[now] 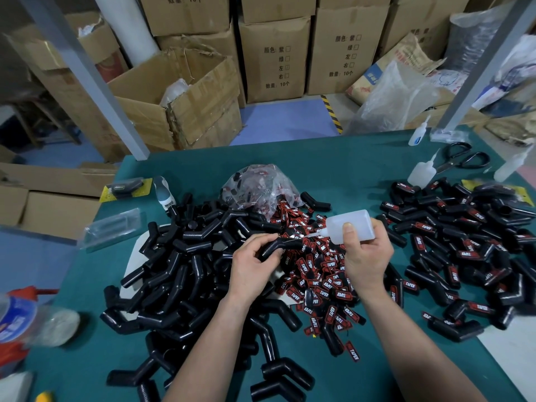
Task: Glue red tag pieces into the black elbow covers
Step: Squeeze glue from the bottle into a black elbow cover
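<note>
The left hand (251,266) grips one black elbow cover (278,246), fingers curled round it, above the green table (197,169). The right hand (366,253) grips a white glue bottle (352,224), with the nozzle pointing left at the held cover. A heap of red tags (320,275) lies beneath and between the hands. Untagged covers (179,271) are piled on the left. Tagged covers (464,245) lie on the right.

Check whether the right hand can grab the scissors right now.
Probably not yet. The right hand grips the glue bottle, so it is occupied. The scissors lie uncovered far to the right, beyond the pile of tagged covers; with the bottle set down, nothing seems to block the way.
</note>
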{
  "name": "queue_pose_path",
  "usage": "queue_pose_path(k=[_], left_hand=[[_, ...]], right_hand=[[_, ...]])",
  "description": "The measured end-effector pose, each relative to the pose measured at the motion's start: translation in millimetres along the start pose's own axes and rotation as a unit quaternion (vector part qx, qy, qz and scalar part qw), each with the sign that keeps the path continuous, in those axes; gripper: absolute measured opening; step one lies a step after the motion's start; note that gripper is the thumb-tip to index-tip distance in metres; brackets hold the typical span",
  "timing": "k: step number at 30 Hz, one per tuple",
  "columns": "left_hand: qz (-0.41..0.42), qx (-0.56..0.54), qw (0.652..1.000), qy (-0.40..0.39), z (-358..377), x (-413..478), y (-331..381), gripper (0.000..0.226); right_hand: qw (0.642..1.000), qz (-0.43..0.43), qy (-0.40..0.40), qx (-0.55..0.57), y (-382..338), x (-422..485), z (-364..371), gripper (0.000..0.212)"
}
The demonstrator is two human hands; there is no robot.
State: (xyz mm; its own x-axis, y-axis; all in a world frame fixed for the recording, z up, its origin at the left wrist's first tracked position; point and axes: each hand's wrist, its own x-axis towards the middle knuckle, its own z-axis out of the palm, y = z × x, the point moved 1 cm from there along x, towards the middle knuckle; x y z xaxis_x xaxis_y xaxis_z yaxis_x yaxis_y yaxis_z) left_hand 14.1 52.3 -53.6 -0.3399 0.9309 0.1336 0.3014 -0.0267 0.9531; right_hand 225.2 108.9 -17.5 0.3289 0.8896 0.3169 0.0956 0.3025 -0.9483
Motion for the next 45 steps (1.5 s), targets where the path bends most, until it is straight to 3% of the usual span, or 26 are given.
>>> queue_pose_path(k=[14,23,41,45], left_hand=[[0.006,-0.014,1.000,0.010,-0.7,-2.1,5.5,0.039],[0.007,-0.015,1.000,0.011,-0.7,-2.3,6.0,0.041],[0.019,-0.002,1.000,0.003,-0.6,-1.0,1.7,0.037],[0.019,0.001,1.000,0.003,-0.4,-1.0,0.7,0.038]], right_hand=[[1.000,-0.003,0.000,0.008,0.4,-0.5,0.4,0.019],[1.000,-0.009,0.003,0.000,4.0,0.2,-0.9,0.033],[1.000,-0.013,0.006,-0.002,5.8,1.1,-1.0,0.022],[1.000,-0.019,0.009,-0.003,6.6,1.1,-1.4,0.028]])
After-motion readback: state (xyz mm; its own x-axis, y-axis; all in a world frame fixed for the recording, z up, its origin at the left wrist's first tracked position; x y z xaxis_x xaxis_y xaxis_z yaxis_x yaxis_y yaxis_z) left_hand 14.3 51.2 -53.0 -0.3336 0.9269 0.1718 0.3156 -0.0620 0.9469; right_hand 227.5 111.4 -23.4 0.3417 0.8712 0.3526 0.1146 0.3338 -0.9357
